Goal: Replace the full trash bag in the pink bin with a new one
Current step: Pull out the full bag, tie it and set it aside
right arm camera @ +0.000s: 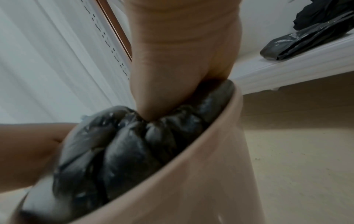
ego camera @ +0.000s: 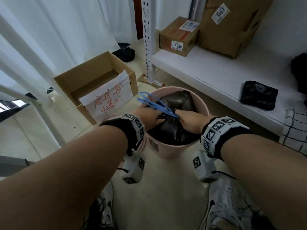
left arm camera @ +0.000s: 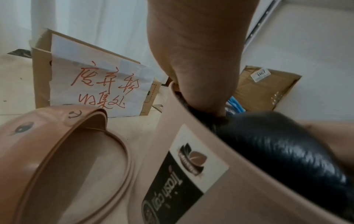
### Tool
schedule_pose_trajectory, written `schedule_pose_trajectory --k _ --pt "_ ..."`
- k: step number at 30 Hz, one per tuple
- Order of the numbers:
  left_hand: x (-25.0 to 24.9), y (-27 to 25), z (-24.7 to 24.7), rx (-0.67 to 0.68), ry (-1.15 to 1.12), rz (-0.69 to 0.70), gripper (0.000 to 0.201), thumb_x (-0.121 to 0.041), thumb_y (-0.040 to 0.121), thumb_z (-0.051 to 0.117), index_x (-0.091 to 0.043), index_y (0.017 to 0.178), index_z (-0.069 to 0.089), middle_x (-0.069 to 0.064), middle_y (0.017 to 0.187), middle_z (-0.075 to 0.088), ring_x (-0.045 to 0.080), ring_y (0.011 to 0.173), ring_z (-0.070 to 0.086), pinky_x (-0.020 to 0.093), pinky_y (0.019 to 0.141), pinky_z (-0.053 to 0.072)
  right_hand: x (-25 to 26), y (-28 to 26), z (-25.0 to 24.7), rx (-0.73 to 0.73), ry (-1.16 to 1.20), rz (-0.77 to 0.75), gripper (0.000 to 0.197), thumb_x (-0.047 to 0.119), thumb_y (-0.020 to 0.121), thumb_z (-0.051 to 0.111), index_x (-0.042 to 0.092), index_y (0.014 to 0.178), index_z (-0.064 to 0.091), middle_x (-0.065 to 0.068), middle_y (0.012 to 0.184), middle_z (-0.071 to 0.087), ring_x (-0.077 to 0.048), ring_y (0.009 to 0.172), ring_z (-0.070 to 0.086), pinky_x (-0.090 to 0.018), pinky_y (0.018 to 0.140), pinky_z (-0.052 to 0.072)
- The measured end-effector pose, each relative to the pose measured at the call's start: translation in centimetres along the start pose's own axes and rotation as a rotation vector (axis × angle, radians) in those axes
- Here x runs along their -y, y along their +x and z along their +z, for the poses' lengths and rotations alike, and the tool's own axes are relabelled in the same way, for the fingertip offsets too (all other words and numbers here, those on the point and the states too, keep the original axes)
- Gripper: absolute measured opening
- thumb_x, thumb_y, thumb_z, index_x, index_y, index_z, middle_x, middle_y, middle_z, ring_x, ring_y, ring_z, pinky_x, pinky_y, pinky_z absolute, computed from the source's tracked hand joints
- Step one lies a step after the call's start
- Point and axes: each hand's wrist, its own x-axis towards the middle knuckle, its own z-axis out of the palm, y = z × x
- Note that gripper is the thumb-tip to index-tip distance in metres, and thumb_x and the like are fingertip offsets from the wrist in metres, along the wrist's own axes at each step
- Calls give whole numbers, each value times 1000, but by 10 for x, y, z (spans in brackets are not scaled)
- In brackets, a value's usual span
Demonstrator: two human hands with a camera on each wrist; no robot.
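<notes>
The pink bin [ego camera: 166,151] stands on the floor between my feet, filled by a bulging black trash bag [ego camera: 174,131]. Blue drawstrings [ego camera: 152,102] stick out up and left from its gathered neck. My left hand [ego camera: 146,113] reaches in at the bag's left side; its fingers curl down between bag [left arm camera: 277,144] and bin wall [left arm camera: 191,189]. My right hand [ego camera: 189,118] grips the gathered neck where the strings meet, with its fingers dug into the bag's folds [right arm camera: 124,144]. A folded new black bag [ego camera: 259,95] lies on the white shelf at the right.
The bin's pink lid ring [left arm camera: 67,144] lies on the floor left of the bin. An open cardboard box with a handwritten paper sign [ego camera: 99,83] stands behind it. The low white shelf [ego camera: 207,70] carries cardboard boxes [ego camera: 179,37]. Its perforated upright [ego camera: 147,39] rises behind the bin.
</notes>
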Motion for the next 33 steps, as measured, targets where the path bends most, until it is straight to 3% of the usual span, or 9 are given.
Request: schedule_pose_trajectory --k 5,10,15,17,19,23,25,29,33 --pt "-2 -3 11 25 95 25 59 -42 97 34 -24 150 14 6 146 43 23 138 35 35 117 14 6 -4 -4 85 -26 50 28 17 101 32 0 120 45 -25 123 53 -35 112 52 -37 97 39" --pt "0 -7 8 69 34 84 64 -44 91 48 -31 147 22 9 134 54 30 117 53 35 101 37 16 -5 -10 36 -5 94 30 20 101 35 -1 117 51 -23 122 56 -33 112 53 -33 90 39" --pt "7 -15 -27 -155 -608 -93 32 -20 90 48 -8 115 65 11 115 64 25 105 58 33 95 45 27 3 -33 -415 224 94 26 17 98 38 8 103 61 -22 113 63 -29 104 58 -35 92 42" --pt "8 -17 -42 -252 -1051 -164 35 -26 90 49 6 90 63 15 85 60 22 77 55 28 72 47 35 1 -43 -447 304 45 30 19 100 36 9 94 64 -19 105 65 -27 97 58 -30 84 39" --pt "7 -18 -55 -221 -1452 -177 35 -34 95 49 -2 81 57 6 70 55 13 56 45 20 51 39 42 -3 -49 -427 418 -38 34 17 100 38 3 94 69 -10 93 64 -18 89 54 -23 71 34" --pt "-5 -14 -75 -314 -1724 -111 23 -17 96 51 -6 77 54 -2 50 54 4 39 45 15 41 39 43 -16 -52 -357 582 -131 28 16 99 44 7 91 69 1 85 63 4 70 56 -3 64 39" --pt "-13 -11 -81 -382 -1716 -145 24 -11 96 50 -6 73 54 -5 42 50 2 35 45 12 40 43 37 -19 -52 -381 698 -110 29 18 98 46 13 78 67 2 78 62 6 64 56 -14 76 45" --pt "-14 -8 -85 -499 -1755 -245 32 -19 100 43 -9 70 52 3 63 46 5 43 50 15 48 47 26 -25 -63 -456 813 -6 39 20 100 40 8 77 69 -14 92 65 -23 87 58 -41 99 44" --pt "-14 -12 -96 -499 -1977 -328 42 -28 102 34 -12 65 43 1 62 53 13 60 53 26 61 52 38 -29 -74 -585 1186 24 49 20 102 32 10 59 56 -13 72 64 -26 73 57 -39 84 51"
